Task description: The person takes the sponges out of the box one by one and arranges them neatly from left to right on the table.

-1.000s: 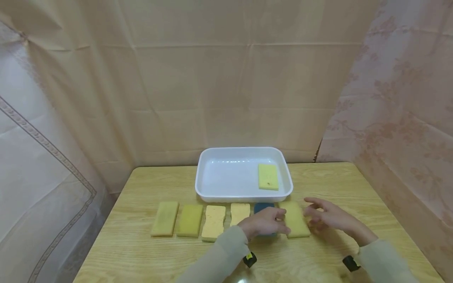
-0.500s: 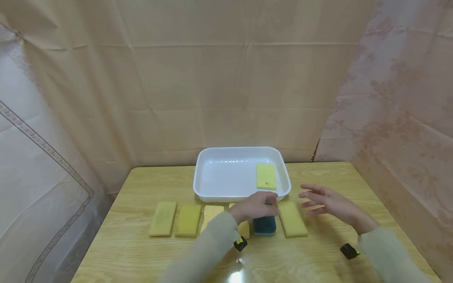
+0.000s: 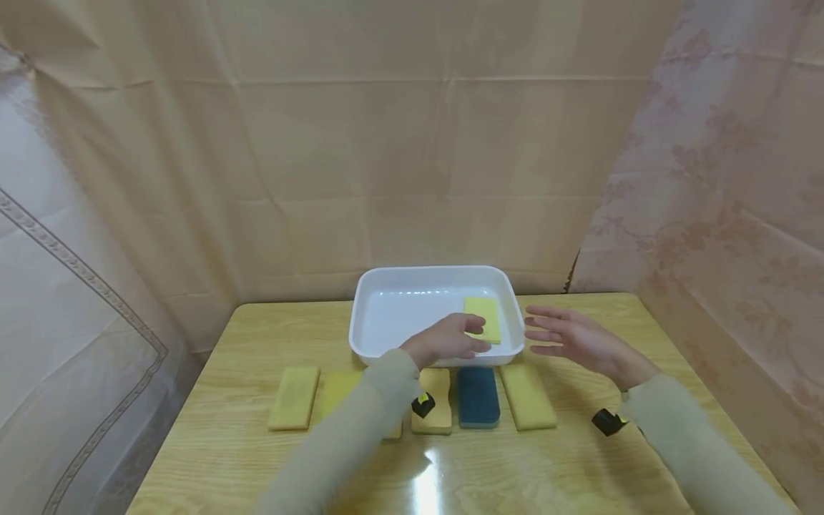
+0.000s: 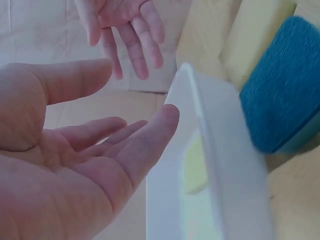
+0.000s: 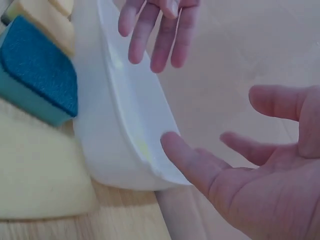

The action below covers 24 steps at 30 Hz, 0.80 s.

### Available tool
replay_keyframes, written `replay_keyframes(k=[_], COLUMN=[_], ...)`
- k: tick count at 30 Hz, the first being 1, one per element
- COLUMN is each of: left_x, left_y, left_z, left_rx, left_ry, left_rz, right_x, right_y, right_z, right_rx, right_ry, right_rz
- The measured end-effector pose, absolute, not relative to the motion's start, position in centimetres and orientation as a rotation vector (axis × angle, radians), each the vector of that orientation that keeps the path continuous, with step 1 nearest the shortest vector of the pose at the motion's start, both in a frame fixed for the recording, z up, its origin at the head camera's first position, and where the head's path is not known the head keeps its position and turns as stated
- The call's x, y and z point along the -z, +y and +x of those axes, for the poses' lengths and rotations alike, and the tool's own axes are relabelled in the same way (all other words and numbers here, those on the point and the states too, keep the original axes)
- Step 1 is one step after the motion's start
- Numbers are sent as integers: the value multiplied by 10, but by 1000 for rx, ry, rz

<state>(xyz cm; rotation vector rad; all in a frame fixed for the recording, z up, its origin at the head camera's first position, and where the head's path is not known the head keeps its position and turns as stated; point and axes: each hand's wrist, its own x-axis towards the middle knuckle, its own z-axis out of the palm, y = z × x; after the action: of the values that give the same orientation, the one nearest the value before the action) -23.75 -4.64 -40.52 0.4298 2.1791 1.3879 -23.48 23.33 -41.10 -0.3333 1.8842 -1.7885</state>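
head view: left hand [image 3: 447, 338] sits over the near rim of the white tray [image 3: 373, 315], fingers relaxed and loosely extended, holding nothing. right hand [image 3: 573, 340] hovers just right of the tray's right wall, palm facing left, fingers spread and straight, also holding nothing. one yellow sponge [image 3: 484, 317] lies inside the tray at its right side, partly hidden by the left hand's fingertips. on the wooden table [image 3: 257, 458], near side of the tray, a row of sponges: a tan sponge [image 3: 294, 398] at far left, then a yellow-green sponge [image 3: 335, 390] partly under the left sleeve, a pale yellow sponge [image 3: 434, 408] near the wrist, a blue sponge [image 3: 478, 397], and a yellow sponge on the right end [image 3: 528, 397]. none of the row is touched by either hand. beige curtain behind the table. left wrist view: left palm [image 4: 65, 165] released, fingers loosely bent, nothing between them; index tip just beside the tray rim [image 4: 220, 145], can't tell if it touches. right hand's fingers [image 4: 135, 40] hang beyond. blue sponge [image 4: 282, 85] lies outside the tray, a yellow patch visible inside the tray wall. right wrist view: right hand [image 5: 250, 170] released, fingers spread, nearest fingertip close to the tray's outer corner [image 5: 125, 150], contact unclear. blue sponge [image 5: 37, 70] and a pale yellow one [image 5: 40, 170] lie beside the tray; left hand's fingers [image 5: 157, 30] hang over the tray.
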Motion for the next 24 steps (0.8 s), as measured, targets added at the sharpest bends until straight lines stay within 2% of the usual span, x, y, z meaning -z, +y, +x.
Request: replay_keyframes(k=[13,24], left_x=[387,401], left_y=[-55,-53], left_z=[-278,-306], left_rx=[-1505,-1491], left_ry=[2073,2072], left_rz=[232,78], right_x=[409,414], right_y=[207,184], right_z=[-266,-289], right_rx=[1900,1928], right_ry=[1719,1716], right_rz=[-240,-53])
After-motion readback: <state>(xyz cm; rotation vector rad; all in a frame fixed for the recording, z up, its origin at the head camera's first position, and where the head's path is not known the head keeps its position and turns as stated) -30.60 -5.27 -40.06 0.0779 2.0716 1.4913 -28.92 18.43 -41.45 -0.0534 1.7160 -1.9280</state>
